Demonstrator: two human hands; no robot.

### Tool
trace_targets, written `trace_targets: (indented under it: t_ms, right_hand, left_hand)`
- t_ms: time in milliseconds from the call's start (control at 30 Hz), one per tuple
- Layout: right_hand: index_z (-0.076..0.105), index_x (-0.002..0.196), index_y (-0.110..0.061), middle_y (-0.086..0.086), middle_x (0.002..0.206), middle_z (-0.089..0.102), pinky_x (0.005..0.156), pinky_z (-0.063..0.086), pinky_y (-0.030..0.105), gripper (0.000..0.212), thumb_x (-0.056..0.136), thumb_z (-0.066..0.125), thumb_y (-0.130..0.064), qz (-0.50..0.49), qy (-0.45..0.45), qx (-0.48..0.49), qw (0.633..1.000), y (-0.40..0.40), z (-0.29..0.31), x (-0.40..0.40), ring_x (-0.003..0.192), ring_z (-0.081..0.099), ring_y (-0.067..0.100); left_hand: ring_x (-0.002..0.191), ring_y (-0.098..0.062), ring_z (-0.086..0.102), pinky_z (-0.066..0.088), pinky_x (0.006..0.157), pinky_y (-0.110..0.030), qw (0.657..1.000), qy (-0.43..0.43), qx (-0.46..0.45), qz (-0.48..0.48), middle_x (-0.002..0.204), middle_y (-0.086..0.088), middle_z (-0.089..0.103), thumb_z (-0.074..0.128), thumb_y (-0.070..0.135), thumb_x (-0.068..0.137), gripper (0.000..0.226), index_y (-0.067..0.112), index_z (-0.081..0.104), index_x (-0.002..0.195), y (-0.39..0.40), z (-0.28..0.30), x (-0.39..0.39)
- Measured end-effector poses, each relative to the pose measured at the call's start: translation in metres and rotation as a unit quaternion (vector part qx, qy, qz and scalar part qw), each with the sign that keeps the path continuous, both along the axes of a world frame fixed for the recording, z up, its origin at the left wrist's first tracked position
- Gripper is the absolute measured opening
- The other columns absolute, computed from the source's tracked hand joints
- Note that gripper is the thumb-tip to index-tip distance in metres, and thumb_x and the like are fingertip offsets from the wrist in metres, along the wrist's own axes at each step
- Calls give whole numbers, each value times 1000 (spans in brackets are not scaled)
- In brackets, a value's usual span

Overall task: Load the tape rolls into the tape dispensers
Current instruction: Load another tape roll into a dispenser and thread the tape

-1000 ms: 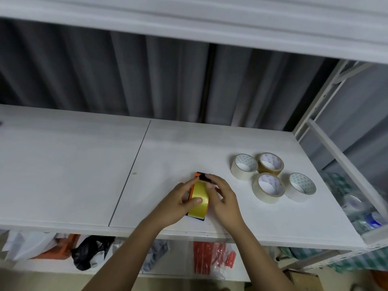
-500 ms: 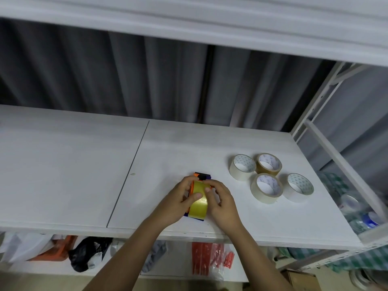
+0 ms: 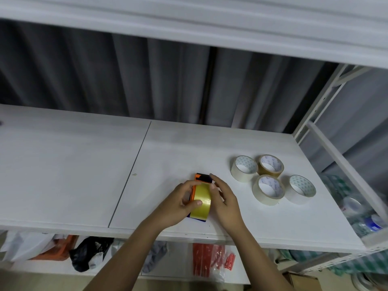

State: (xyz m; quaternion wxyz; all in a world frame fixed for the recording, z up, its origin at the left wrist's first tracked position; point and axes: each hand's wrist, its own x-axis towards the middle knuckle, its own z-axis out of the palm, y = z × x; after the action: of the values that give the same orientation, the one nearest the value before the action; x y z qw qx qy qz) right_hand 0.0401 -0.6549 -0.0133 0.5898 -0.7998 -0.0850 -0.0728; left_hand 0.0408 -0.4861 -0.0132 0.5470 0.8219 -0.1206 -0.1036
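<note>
Progress looks early, as far as one view can tell: a single yellow tape roll (image 3: 202,201) sits in an orange and black tape dispenser (image 3: 202,179) between the two hands, and whether it is fully seated I cannot tell, since the fingers cover both sides of it. No second dispenser shows anywhere on the white shelf board (image 3: 84,175), so how many remain to be filled is unclear.

Starting from the left of the grip, the left hand (image 3: 178,203) comes up from below with the forearm slanting in from the lower left. Its fingers curl round the left side of the dispenser and its thumb lies across the face of the yellow roll, so this hand is clamped on the dispenser with the roll in it.

Directly right of the grip, the right hand (image 3: 225,201) touches the roll's right edge. The index finger reaches forward to the black front part of the dispenser, while the other fingers are loosely bent along the side. It seems to be steadying or pressing rather than clasping, though the contact on the hidden side cannot be seen.

Further right of the grip, well apart from both hands, four spare tape rolls (image 3: 270,179) lie flat in a tight cluster. These look untouched and, by my reading, remain to be loaded.
</note>
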Motion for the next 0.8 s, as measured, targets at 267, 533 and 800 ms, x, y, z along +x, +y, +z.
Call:
trace_targets:
  t_ms: [267,533,800]
  right_hand:
    - [63,112,-27,-18,114,62,97,42,23,24,91,51,-25,10,-28,-31,999,-11,-9,-6,113,55,6]
    - [62,110,-23,-12,107,65,92,47,33,29,94,41,-36,-7,-2,-83,997,-6,-6,2,104,58,8]
    - [64,94,-26,-12,92,68,78,46,21,20,99,45,-24,0,90,-20,996,-2,5,14,91,61,10]
  left_hand:
    - [109,-9,53,47,96,-34,999,2,32,0,126,8,49,50,41,93,41,47,38,132,-5,3,4]
    - [101,-7,56,50,91,-36,999,-24,29,32,121,11,52,47,45,93,40,45,38,132,-9,1,6]
    - [91,2,55,47,72,-7,999,-13,16,-26,112,24,39,65,32,86,51,62,38,117,1,-1,-2]
